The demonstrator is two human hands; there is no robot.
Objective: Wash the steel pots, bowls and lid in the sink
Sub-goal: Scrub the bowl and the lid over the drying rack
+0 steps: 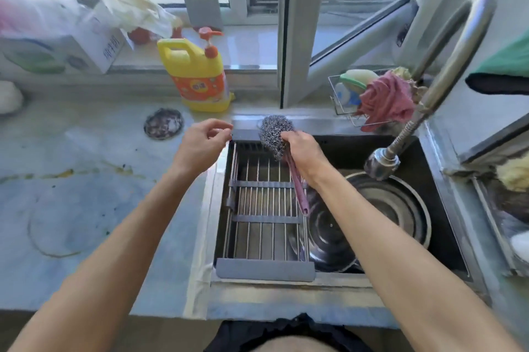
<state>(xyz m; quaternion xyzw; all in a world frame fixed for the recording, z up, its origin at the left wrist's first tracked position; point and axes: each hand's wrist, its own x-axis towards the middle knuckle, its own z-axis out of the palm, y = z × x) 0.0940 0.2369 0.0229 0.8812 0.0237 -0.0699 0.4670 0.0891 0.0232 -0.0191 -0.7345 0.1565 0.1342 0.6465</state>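
Steel pots (380, 208) sit shiny and nested in the sink (446, 225), right hand (303, 151) gripping a pink-handled wire scrubber (276, 134), left hand (203, 142) loosely curled, holding nothing.

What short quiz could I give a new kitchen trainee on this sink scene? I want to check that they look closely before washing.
1. True or false: the right hand holds the steel-wool scrubber by its pink handle.
2. Where does the yellow detergent bottle stand?
A. in the sink
B. on the counter by the window
C. in the wire caddy
3. Fill in: the steel pots lie in the sink under the ____.

Key
1. True.
2. B.
3. Faucet. The left hand holds nothing beside the drying rack.
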